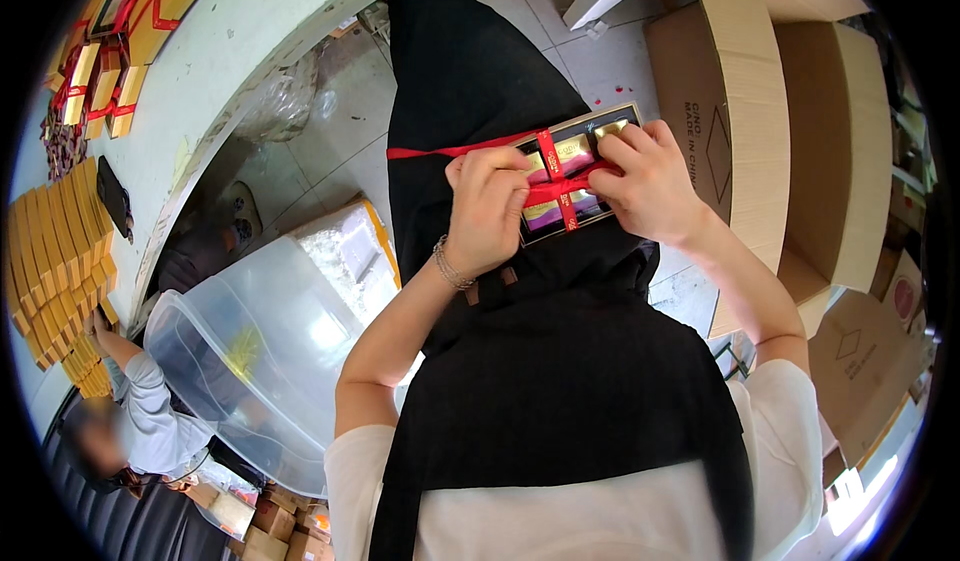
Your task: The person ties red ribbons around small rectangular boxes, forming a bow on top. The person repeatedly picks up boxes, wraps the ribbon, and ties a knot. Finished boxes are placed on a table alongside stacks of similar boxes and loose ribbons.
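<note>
A chocolate gift box (581, 216) with a gold rim and gold-and-purple wrapped pieces rests tilted over the black apron (480, 80) at my lap. Printed red ribbon (553, 157) crosses its face in two directions, meeting near the middle. My left hand (486, 204) is at the box's left edge, its bent fingers and thumb closed on the ribbon there. At the opposite edge, my right hand (651, 182) pinches ribbon near the upper right of the box. A long red ribbon tail (439, 151) stretches left across the apron. Both sets of fingertips partly cover the box.
Open cardboard cartons (757, 133) stand to the right. A clear plastic bin (255, 358) is at left, near a white table (202, 43) holding stacked gold boxes (60, 253), ribboned boxes (105, 84) and a black phone-like object (114, 197). Another person (154, 418) reaches toward the stacks.
</note>
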The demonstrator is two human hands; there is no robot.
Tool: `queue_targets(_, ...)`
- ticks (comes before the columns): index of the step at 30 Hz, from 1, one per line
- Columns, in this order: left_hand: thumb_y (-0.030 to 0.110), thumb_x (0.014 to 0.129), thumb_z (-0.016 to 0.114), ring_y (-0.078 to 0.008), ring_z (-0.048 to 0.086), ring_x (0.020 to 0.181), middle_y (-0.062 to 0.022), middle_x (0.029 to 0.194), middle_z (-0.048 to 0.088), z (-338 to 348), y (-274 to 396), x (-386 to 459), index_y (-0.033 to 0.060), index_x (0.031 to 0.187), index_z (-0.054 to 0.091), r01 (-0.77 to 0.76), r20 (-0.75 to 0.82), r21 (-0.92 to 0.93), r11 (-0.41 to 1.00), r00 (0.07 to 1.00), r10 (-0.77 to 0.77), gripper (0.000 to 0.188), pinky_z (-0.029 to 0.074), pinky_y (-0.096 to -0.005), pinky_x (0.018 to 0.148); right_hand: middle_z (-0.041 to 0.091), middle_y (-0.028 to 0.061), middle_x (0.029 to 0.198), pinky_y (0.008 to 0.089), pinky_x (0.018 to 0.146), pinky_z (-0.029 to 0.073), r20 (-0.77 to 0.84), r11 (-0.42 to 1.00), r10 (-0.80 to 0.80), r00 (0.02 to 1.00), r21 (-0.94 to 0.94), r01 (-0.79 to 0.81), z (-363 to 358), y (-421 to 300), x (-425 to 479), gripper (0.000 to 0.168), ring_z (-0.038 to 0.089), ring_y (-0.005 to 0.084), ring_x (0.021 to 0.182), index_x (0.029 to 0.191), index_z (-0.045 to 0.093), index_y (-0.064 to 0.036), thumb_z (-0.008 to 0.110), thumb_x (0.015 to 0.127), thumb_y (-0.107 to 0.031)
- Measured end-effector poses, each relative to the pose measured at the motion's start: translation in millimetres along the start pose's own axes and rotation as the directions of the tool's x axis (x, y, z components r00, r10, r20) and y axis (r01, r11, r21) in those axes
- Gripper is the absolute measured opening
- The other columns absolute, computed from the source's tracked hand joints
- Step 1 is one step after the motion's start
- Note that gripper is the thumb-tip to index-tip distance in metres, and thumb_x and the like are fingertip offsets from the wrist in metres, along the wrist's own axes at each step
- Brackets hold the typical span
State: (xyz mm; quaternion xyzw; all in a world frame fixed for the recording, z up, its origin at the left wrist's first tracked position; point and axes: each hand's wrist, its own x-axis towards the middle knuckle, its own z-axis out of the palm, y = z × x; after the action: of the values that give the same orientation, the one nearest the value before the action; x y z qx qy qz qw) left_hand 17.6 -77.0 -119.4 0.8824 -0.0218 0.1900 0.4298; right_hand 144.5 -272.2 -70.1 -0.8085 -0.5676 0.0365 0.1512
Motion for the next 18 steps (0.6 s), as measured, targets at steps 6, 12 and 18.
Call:
queue_targets(6, -0.002, 0.078, 0.062, -0.0278, 0.046, 0.089, -0.0124, 0.095, 0.047, -5, -6, -8, 0.0021, 0.083, 0.058, 0.041, -0.080, 0.057, 0.998, 0.996, -0.037, 0.008, 0.040, -0.0354, 0.079, 0.053, -0.0009, 0.085, 0.0397, 0.078, 0.034, -0.003, 0.987, -0.067, 0.998, 0.144, 0.067, 2, 17, -6, 0.018, 0.050, 0.0218, 0.085, 0.069, 0.056, -0.013, 0.073, 0.063, -0.013)
queue_targets(12, -0.001, 0.079, 0.063, -0.0285, 0.047, 0.092, -0.0140, 0.100, 0.046, -2, -4, -12, 0.0013, 0.083, 0.056, 0.110, -0.065, 0.019, 0.994, 0.992, -0.109, 0.008, 0.041, -0.0356, 0.081, 0.051, 0.0016, 0.091, 0.0411, 0.081, 0.034, -0.056, 0.991, 0.009, 0.998, 0.137, -0.001, 10, 14, -14, 0.018, 0.047, 0.0225, 0.091, 0.068, 0.057, -0.014, 0.074, 0.064, -0.011)
queue_targets(18, 0.003, 0.083, 0.067, -0.0184, 0.056, 0.098, -0.0119, 0.112, 0.050, -7, 3, -12, 0.0030, 0.112, 0.043, 0.425, 0.085, -0.648, 0.632, 0.865, -0.495, 0.038, 0.050, -0.0282, 0.081, 0.039, 0.0155, 0.125, 0.0360, 0.094, 0.034, -0.028, 0.652, 0.493, 0.869, 0.673, -0.349, 24, 12, -38, 0.018, 0.045, 0.0275, 0.108, 0.077, 0.054, -0.007, 0.072, 0.072, -0.010)
